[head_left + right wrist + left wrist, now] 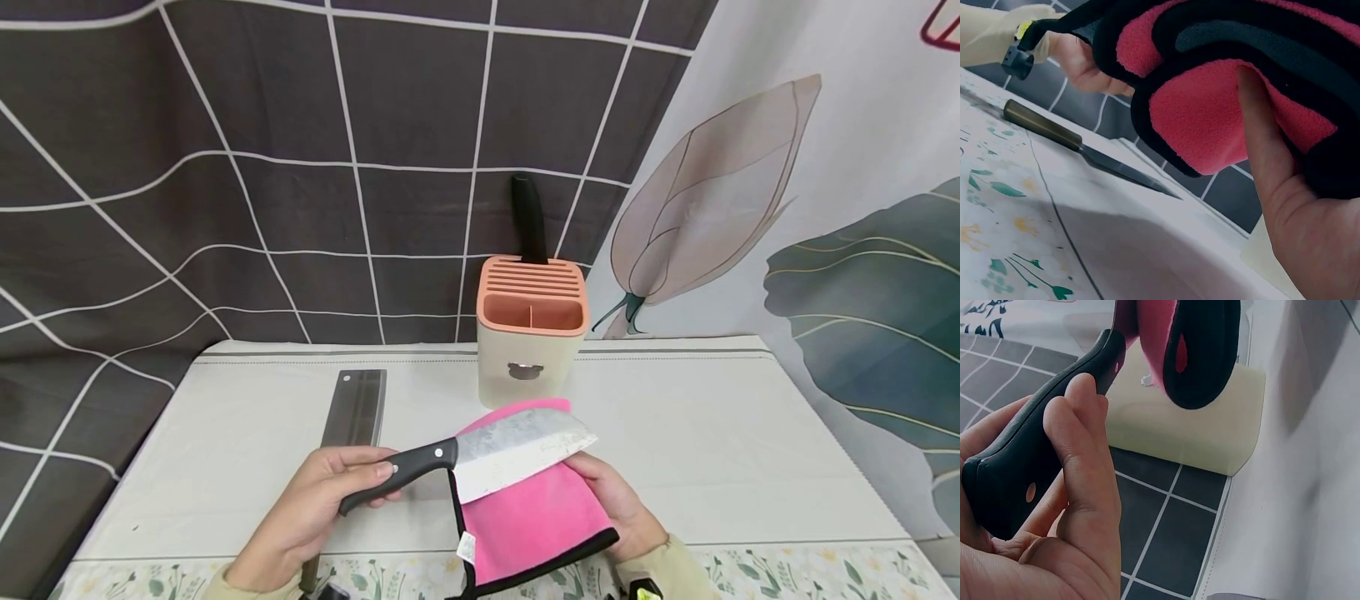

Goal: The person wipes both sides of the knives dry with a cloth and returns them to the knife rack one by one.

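Observation:
My left hand (315, 508) grips a kitchen knife by its black handle (408, 472), with the broad, stained blade (517, 446) pointing right. Behind the blade lies a folded pink cloth (536, 525) with black edging and a small white tag. My right hand (618, 508) holds this cloth at its right side; in the right wrist view the thumb (1266, 137) presses on the pink face, while most of the other fingers are hidden. The left wrist view shows my fingers curled round the black handle (1022, 462), close to the cloth's folded edge (1204, 362).
A cleaver (356, 408) lies on the white table cover (697, 450), partly beneath my left hand; its brownish handle (1044, 125) shows in the right wrist view. Farther back stands a cream knife block (517, 358) with an orange slotted top, one black handle (529, 218) sticking up from it.

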The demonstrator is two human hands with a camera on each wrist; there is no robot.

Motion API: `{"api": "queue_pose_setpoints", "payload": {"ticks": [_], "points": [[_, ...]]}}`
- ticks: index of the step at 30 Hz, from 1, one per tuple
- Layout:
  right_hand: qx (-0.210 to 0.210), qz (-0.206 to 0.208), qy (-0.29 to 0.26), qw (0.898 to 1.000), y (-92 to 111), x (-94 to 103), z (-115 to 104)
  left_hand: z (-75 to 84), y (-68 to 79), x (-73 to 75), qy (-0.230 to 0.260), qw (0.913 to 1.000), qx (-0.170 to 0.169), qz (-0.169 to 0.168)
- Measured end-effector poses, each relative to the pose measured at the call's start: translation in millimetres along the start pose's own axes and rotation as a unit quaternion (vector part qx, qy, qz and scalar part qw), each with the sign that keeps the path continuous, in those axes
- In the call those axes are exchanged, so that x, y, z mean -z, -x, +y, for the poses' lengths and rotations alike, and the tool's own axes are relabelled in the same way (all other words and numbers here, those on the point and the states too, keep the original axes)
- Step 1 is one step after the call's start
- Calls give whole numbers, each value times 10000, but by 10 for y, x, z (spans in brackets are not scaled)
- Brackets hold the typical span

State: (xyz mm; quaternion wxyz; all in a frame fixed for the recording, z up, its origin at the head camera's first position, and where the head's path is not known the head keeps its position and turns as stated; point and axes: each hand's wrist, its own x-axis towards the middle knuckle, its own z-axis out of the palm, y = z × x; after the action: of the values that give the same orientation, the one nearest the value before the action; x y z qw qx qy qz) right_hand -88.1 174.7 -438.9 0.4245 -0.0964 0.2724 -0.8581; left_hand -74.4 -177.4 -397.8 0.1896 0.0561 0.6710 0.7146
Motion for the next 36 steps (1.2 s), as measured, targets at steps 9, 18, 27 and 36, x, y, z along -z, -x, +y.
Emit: {"api": "queue_pose_setpoints", "payload": {"ticks": [9,18,27,36], "points": [[101,-39,-295,9995,52,37,-75,39,18,48,-196,9997,93,128],[50,-211,-590,9980,93,65,-163,56,33,102,-233,9995,98,176],[234,-232,-940,9950,117,77,-219,71,34,155,-21,9998,23,215],[547,-365,-1322,9890,125,88,-254,100,59,223,97,9995,-55,288]]}}
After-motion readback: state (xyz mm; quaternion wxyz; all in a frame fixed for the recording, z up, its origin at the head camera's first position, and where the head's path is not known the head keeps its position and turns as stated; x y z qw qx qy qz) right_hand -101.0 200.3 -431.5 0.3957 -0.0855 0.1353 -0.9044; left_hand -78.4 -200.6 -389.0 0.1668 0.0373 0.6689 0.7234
